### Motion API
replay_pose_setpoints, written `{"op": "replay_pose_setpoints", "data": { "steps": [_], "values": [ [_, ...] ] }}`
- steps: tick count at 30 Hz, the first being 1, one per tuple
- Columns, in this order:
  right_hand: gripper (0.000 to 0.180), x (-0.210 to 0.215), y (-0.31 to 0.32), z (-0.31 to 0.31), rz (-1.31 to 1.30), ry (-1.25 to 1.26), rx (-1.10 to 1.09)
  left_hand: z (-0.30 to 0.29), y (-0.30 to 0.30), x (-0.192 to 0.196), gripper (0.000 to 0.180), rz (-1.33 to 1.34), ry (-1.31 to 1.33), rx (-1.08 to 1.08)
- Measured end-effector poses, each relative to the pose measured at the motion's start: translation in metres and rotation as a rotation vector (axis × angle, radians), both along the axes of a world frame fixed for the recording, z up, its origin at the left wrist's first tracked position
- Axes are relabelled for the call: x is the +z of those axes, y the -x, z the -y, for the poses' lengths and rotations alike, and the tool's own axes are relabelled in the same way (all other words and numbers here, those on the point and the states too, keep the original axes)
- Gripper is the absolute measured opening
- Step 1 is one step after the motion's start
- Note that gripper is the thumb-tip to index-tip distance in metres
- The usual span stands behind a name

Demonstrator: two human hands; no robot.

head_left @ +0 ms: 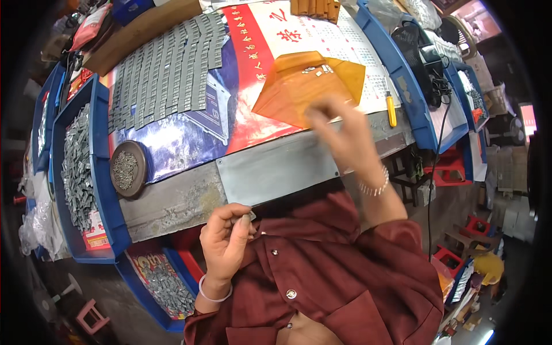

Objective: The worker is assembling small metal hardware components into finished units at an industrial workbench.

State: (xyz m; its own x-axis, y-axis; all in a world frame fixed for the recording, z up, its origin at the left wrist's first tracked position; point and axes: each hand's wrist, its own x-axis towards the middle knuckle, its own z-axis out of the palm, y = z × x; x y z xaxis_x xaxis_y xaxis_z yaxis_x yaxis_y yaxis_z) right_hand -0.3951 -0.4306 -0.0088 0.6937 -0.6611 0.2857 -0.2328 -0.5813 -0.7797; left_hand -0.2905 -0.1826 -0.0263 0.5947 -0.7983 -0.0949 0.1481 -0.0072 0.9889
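Close to my body, just off the near table edge, my left hand (pixel 224 238) is closed in a pinch. A small grey piece (pixel 251 215) shows at its fingertips, too small to name. My right hand (pixel 349 135) is over the near edge of an orange translucent sheet (pixel 282 95). Its fingers are bent and smeared by motion, so I cannot see whether they hold anything. Several small shiny metal pieces (pixel 323 69) lie on the sheet's far part. A pale grey plate (pixel 276 169) lies at the table edge between my hands.
Rows of grey metal parts (pixel 167 72) cover the far left. A round dish (pixel 127 168) holds tiny metal bits. Blue trays with grey parts stand left (pixel 106 190) and below the table (pixel 172 319). A yellow-handled tool (pixel 391 110) lies near the right blue tray (pixel 409 92).
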Motion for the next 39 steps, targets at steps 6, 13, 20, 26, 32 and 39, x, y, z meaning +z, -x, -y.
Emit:
{"op": "replay_pose_setpoints", "data": {
  "steps": [6, 13, 20, 26, 32, 39],
  "values": [
    [0.018, -0.031, -0.008, 0.117, -0.282, 0.270, -0.096, -0.002, 0.008, -0.001, 0.017, -0.097, -0.066, -0.040],
    [0.017, -0.034, -0.022, 0.124, -0.441, 0.254, -0.077, -0.006, 0.004, -0.006, 0.017, -0.005, -0.108, -0.057],
    [0.008, -0.024, -0.018, 0.100, -0.318, 0.243, 0.174, -0.007, 0.000, -0.009, 0.016, 0.055, -0.126, -0.097],
    [0.007, -0.017, 0.003, 0.103, -0.259, 0.220, 0.050, -0.006, 0.002, -0.012, 0.017, -0.014, -0.112, -0.082],
    [0.012, -0.023, -0.006, 0.101, -0.345, 0.228, 0.089, -0.003, 0.004, -0.013, 0.017, 0.002, -0.128, -0.111],
    [0.013, -0.024, -0.014, 0.106, -0.424, 0.160, 0.130, -0.008, 0.002, -0.015, 0.017, -0.012, -0.149, -0.094]
  ]
}}
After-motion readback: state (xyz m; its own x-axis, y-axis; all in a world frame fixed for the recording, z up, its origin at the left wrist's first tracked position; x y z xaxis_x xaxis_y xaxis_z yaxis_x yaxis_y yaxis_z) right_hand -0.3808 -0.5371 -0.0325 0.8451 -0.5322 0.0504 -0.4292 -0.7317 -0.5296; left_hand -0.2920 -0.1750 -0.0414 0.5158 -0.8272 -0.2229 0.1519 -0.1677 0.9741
